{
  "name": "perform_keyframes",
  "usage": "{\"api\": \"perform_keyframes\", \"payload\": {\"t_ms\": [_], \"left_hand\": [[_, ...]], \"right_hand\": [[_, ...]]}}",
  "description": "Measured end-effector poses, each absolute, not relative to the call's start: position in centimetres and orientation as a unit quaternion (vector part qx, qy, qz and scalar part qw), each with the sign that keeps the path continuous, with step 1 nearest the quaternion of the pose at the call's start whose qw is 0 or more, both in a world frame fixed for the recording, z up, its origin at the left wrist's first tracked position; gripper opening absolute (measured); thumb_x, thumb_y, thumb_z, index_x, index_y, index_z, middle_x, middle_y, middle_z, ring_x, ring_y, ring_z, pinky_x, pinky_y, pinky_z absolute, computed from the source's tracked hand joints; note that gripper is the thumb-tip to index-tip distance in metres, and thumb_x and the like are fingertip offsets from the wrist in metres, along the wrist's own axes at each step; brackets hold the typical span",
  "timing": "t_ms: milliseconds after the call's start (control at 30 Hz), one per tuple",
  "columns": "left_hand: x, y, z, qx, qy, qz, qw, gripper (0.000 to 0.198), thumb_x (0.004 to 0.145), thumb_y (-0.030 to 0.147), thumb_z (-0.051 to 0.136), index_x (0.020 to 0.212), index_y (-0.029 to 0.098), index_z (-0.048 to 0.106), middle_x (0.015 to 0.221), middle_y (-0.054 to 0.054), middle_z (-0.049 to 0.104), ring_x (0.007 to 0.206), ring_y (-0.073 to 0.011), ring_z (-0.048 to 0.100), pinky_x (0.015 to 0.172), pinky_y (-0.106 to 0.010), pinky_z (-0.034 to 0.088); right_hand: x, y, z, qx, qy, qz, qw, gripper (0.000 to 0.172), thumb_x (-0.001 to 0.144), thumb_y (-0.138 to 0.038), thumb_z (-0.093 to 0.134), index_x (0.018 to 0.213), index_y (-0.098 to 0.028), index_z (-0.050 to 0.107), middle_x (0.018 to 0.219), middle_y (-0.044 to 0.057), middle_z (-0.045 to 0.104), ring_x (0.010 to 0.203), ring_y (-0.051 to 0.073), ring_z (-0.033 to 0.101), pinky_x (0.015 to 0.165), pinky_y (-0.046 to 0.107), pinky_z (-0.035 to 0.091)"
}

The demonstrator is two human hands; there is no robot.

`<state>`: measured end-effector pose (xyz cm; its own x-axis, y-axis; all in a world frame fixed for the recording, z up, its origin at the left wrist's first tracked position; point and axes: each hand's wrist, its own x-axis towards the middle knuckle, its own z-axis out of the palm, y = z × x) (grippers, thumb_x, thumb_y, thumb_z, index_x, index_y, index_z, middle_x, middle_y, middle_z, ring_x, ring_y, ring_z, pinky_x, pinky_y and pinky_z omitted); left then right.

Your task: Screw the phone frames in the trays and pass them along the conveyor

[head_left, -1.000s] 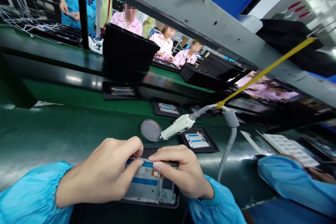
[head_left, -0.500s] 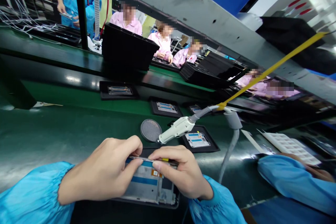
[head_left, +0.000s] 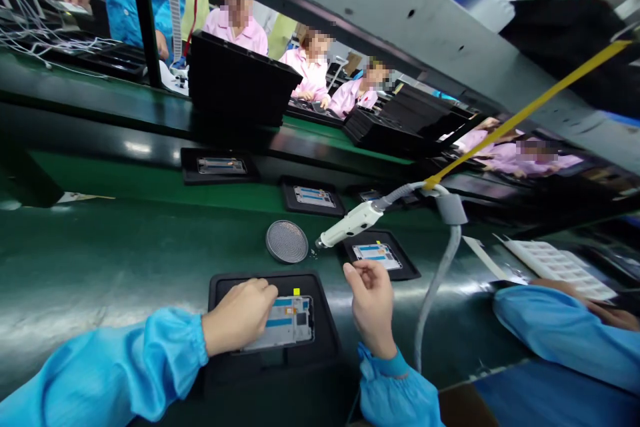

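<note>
A phone frame [head_left: 280, 331] with blue strips and a yellow tab lies in the black tray [head_left: 324, 320] in front of me. My left hand [head_left: 241, 317] is over its left end, fingers curled together; the fingertips are hidden, so what they grip, if anything, cannot be seen. Right of this tray, my right hand [head_left: 373, 303] is raised with thumb and fingers bent inward. Anything pinched there is too small to make out. Just beyond the right hand sits another tray [head_left: 407, 268] with a similar phone frame [head_left: 377, 255].
A white electric screwdriver [head_left: 353, 223] hangs from a yellow strap [head_left: 525, 117], beside a round textured dish [head_left: 287, 241]. Small bits lie near its tip. More trays [head_left: 220, 177] line the back. A grey cable [head_left: 437, 293] hangs at right, near a co-worker's blue sleeve [head_left: 555, 327].
The phone frame, previously raised and pinched at its edge by both hands, now lies flat in the tray. My right hand has moved away from it, while the left remains over its left end.
</note>
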<state>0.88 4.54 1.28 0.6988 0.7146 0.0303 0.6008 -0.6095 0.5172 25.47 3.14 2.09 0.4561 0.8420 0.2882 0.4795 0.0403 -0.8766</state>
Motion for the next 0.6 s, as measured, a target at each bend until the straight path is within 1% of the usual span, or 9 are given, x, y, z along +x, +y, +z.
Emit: {"api": "perform_keyframes", "payload": {"t_ms": [67, 133, 200, 233, 300, 367, 400, 500, 600], "left_hand": [[1.1, 4.3, 0.5, 0.898, 0.382, 0.102, 0.194, 0.022, 0.087, 0.006, 0.042, 0.092, 0.013, 0.062, 0.105, -0.016, 0.062, 0.101, -0.0299, 0.058, 0.085, -0.044, 0.047], [1.1, 4.2, 0.3, 0.904, 0.388, 0.092, 0.151, 0.026, 0.088, 0.008, 0.044, 0.107, 0.010, 0.061, 0.119, -0.021, 0.057, 0.113, -0.0350, 0.051, 0.093, -0.051, 0.043], [0.9, 4.4, 0.2, 0.911, 0.388, 0.080, 0.118, 0.033, 0.092, 0.016, 0.045, 0.123, 0.008, 0.055, 0.121, -0.021, 0.055, 0.113, -0.0355, 0.051, 0.094, -0.052, 0.042], [0.7, 4.7, 0.2, 0.914, 0.386, 0.073, 0.104, 0.036, 0.094, 0.019, 0.045, 0.126, 0.008, 0.053, 0.119, -0.021, 0.056, 0.110, -0.0345, 0.053, 0.093, -0.051, 0.043], [0.5, 5.3, 0.0, 0.919, 0.383, 0.059, 0.079, 0.034, 0.096, 0.023, 0.043, 0.125, 0.008, 0.053, 0.113, -0.019, 0.058, 0.103, -0.0319, 0.056, 0.088, -0.048, 0.046], [0.2, 6.1, -0.4, 0.921, 0.383, 0.045, 0.058, 0.029, 0.098, 0.022, 0.040, 0.117, 0.009, 0.056, 0.106, -0.017, 0.060, 0.097, -0.0302, 0.057, 0.083, -0.045, 0.048], [0.1, 6.5, -0.5, 0.922, 0.383, 0.039, 0.049, 0.026, 0.098, 0.021, 0.039, 0.111, 0.009, 0.058, 0.103, -0.017, 0.060, 0.095, -0.0295, 0.058, 0.080, -0.044, 0.049], [0.0, 6.8, -1.0, 0.927, 0.372, 0.023, 0.030, 0.022, 0.098, 0.017, 0.038, 0.097, 0.011, 0.059, 0.096, -0.014, 0.062, 0.088, -0.0274, 0.060, 0.075, -0.041, 0.051], [-0.6, 5.9, -0.8, 0.931, 0.365, 0.012, 0.016, 0.014, 0.094, 0.013, 0.044, 0.094, 0.014, 0.058, 0.092, -0.010, 0.063, 0.081, -0.0241, 0.063, 0.070, -0.035, 0.053]], "right_hand": [[26.3, 4.4, 1.1, -0.689, -0.446, 0.140, 0.554, 0.064, 0.071, -0.056, 0.070, 0.118, -0.018, 0.048, 0.108, 0.009, 0.057, 0.090, 0.017, 0.058, 0.075, 0.032, 0.050], [26.5, 6.3, 0.7, -0.692, -0.428, 0.141, 0.565, 0.086, 0.065, -0.054, 0.076, 0.133, -0.021, 0.037, 0.130, 0.014, 0.049, 0.112, 0.023, 0.054, 0.088, 0.039, 0.048], [26.3, 8.3, 0.7, -0.679, -0.428, 0.170, 0.572, 0.093, 0.062, -0.050, 0.079, 0.138, -0.020, 0.034, 0.130, 0.015, 0.053, 0.116, 0.026, 0.054, 0.093, 0.042, 0.047], [26.1, 9.3, 0.8, -0.669, -0.429, 0.188, 0.577, 0.089, 0.062, -0.049, 0.079, 0.135, -0.018, 0.038, 0.123, 0.014, 0.059, 0.110, 0.025, 0.058, 0.091, 0.042, 0.048], [25.6, 10.7, 1.1, -0.647, -0.425, 0.225, 0.592, 0.069, 0.063, -0.045, 0.078, 0.119, -0.015, 0.052, 0.100, 0.010, 0.067, 0.088, 0.022, 0.064, 0.079, 0.038, 0.052], [25.2, 11.4, 1.7, -0.623, -0.411, 0.247, 0.617, 0.046, 0.063, -0.039, 0.077, 0.098, -0.014, 0.061, 0.081, 0.005, 0.068, 0.071, 0.018, 0.063, 0.066, 0.033, 0.051], [25.2, 11.5, 2.2, -0.609, -0.400, 0.250, 0.637, 0.038, 0.063, -0.036, 0.076, 0.091, -0.014, 0.062, 0.075, 0.004, 0.067, 0.067, 0.017, 0.062, 0.063, 0.031, 0.050], [25.8, 11.3, 4.7, -0.559, -0.348, 0.236, 0.714, 0.026, 0.063, -0.026, 0.074, 0.086, -0.017, 0.064, 0.071, 0.001, 0.065, 0.064, 0.015, 0.062, 0.060, 0.029, 0.050], [27.6, 11.4, 7.6, -0.514, -0.279, 0.200, 0.786, 0.023, 0.061, -0.012, 0.073, 0.081, -0.019, 0.067, 0.069, -0.001, 0.065, 0.059, 0.011, 0.062, 0.061, 0.026, 0.051]]}}
